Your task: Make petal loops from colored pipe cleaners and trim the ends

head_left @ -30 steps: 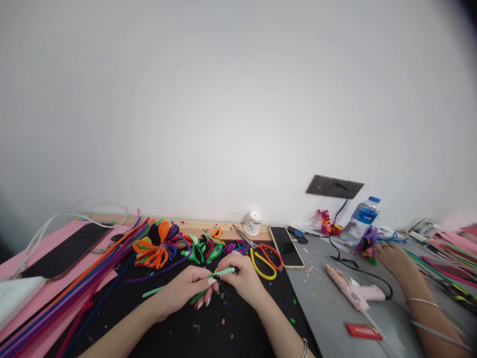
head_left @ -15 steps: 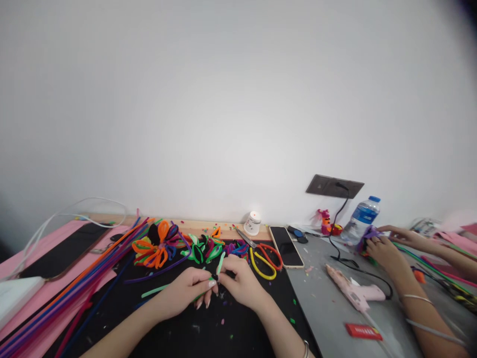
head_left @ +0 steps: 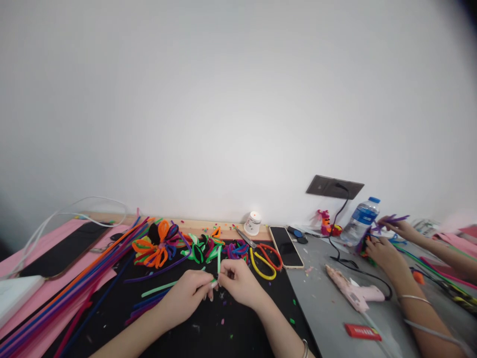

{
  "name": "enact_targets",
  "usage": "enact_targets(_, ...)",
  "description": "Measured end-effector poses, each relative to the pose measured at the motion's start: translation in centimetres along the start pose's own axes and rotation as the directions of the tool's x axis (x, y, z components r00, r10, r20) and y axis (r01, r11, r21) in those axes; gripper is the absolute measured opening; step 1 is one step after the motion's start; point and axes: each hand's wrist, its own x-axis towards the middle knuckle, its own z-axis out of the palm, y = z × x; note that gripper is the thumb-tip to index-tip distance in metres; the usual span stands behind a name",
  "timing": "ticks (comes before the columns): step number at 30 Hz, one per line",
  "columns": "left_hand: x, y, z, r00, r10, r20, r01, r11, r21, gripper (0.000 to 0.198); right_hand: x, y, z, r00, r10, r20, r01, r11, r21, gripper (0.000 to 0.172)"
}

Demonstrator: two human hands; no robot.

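Observation:
Over the black mat (head_left: 257, 328), both my hands meet at their fingertips. Between them a pale green pipe cleaner (head_left: 219, 257) sticks up, pinched where the fingers join. My left hand (head_left: 190, 296) is closed on its lower end, where a bit of green shows. My right hand (head_left: 238, 283) pinches it from the right with thumb and forefinger. Left of my left hand lie another pale green pipe cleaner (head_left: 158, 288) and some blue and purple pipe cleaners (head_left: 145, 307), partly hidden by the hand and forearm. Beyond stand looped pipe-cleaner flowers (head_left: 163, 251) in several colours.
Scissors (head_left: 265, 258) and a phone (head_left: 286, 248) lie right of my hands, near a white cup (head_left: 252, 223). A pink glue gun (head_left: 356, 293) rests on the grey table. A co-worker's hands (head_left: 383, 251) handle purple pipe cleaners. Long pipe cleaners (head_left: 85, 283) lie left.
The pale green pipe cleaner now stands more upright and shows more length. My left hand and forearm shifted slightly, uncovering blue and purple pipe cleaners. A co-worker's far hand moved away, lifting purple strands.

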Motion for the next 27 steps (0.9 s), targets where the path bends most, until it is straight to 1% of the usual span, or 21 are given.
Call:
enact_targets(4, 0.2, 0.0, 0.0, 0.996, -0.002, -0.084, -0.004, 0.997, -0.08, 0.036, 0.5, 0.3, 0.0, 0.997, 0.065, -0.039, -0.06, 0.989, 0.135, 0.015)
enact_targets(6, 0.3, -0.2, -0.2, 0.991, -0.02, -0.129, -0.003, 0.984, -0.176, 0.034, 0.8, 0.6, -0.2, 0.994, 0.09, -0.062, -0.073, 0.969, 0.235, 0.011)
enact_targets(8, 0.5, -0.5, -0.3, 0.985, -0.074, -0.155, 0.024, 0.953, -0.301, 0.03, 1.1, 1.1, -0.4, 0.983, 0.109, -0.147, -0.055, 0.942, 0.33, 0.01)
enact_targets(10, 0.6, -0.8, -0.3, 0.972, -0.179, -0.15, 0.096, 0.892, -0.443, 0.03, 1.4, 1.7, -0.6, 0.957, 0.129, -0.259, -0.019, 0.922, 0.388, 0.02)
enact_targets(11, 0.7, -0.9, -0.2, 0.962, -0.237, -0.133, 0.136, 0.844, -0.519, 0.032, 1.6, 2.0, -0.6, 0.945, 0.137, -0.298, -0.007, 0.917, 0.398, 0.025)
enact_targets(13, 0.7, -1.0, 0.0, 0.939, -0.329, -0.098, 0.185, 0.726, -0.662, 0.038, 1.7, 2.4, -0.5, 0.933, 0.149, -0.327, -0.009, 0.92, 0.391, 0.027)
enact_targets(15, 0.8, -1.0, 0.1, 0.921, -0.38, -0.086, 0.187, 0.626, -0.757, 0.042, 1.6, 2.5, -0.2, 0.943, 0.148, -0.298, -0.038, 0.938, 0.345, 0.022)
enact_targets(17, 0.8, -0.9, 0.3, 0.907, -0.407, -0.109, 0.167, 0.585, -0.793, 0.044, 1.3, 2.2, 0.2, 0.963, 0.122, -0.241, -0.053, 0.96, 0.275, 0.017)
enact_targets(19, 0.9, -0.9, 0.4, 0.898, -0.415, -0.145, 0.145, 0.591, -0.794, 0.046, 1.0, 1.8, 0.7, 0.979, 0.085, -0.183, -0.042, 0.973, 0.225, 0.014)
enact_targets(21, 1.0, -1.0, 0.5, 0.897, -0.399, -0.188, 0.111, 0.617, -0.779, 0.046, 0.7, 1.3, 1.1, 0.989, 0.058, -0.138, -0.026, 0.974, 0.227, 0.011)
enact_targets(23, 1.0, -1.1, 0.5, 0.903, -0.37, -0.218, 0.082, 0.647, -0.758, 0.041, 0.5, 1.0, 1.5, 0.992, 0.057, -0.11, -0.029, 0.969, 0.244, 0.012)
enact_targets(27, 0.8, -1.0, 0.6, 0.913, -0.347, -0.212, 0.094, 0.686, -0.721, 0.032, 0.6, 1.2, 1.9, 0.994, 0.065, -0.087, -0.045, 0.975, 0.218, 0.007)
